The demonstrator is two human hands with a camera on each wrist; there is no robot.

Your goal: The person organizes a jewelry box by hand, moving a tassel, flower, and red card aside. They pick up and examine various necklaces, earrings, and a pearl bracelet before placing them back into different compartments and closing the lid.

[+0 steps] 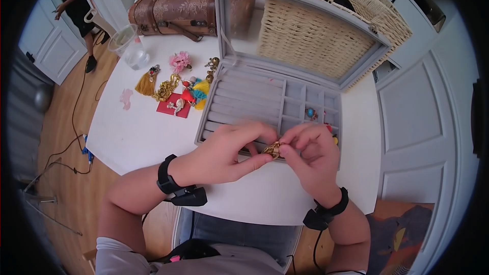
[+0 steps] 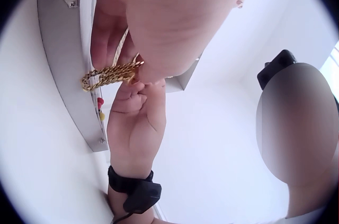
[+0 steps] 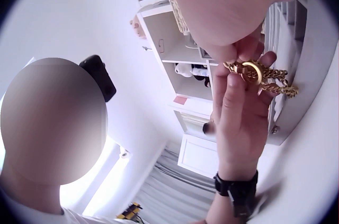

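A gold chain bracelet or necklace (image 1: 272,149), doubled into loops, is held between both hands over the front edge of a grey jewellery box (image 1: 244,91). My left hand (image 1: 219,153) pinches it between thumb and fingers. My right hand (image 1: 316,160) pinches its other end with thumb and forefinger. In the right wrist view a smooth gold ring (image 3: 252,72) shows at the chain's end, by the left thumb. The twisted rope links (image 2: 112,74) hang below the fingers in the left wrist view. The box's glass lid stands raised, and a turquoise piece (image 1: 310,113) lies in one compartment.
Left of the box lie a second gold chain (image 1: 166,89), a mustard tassel (image 1: 145,84), a pink flower (image 1: 180,61), colourful tassels (image 1: 199,91) and a red card (image 1: 165,108). A plastic cup (image 1: 136,57), brown case (image 1: 173,7) and woven basket (image 1: 305,25) stand behind.
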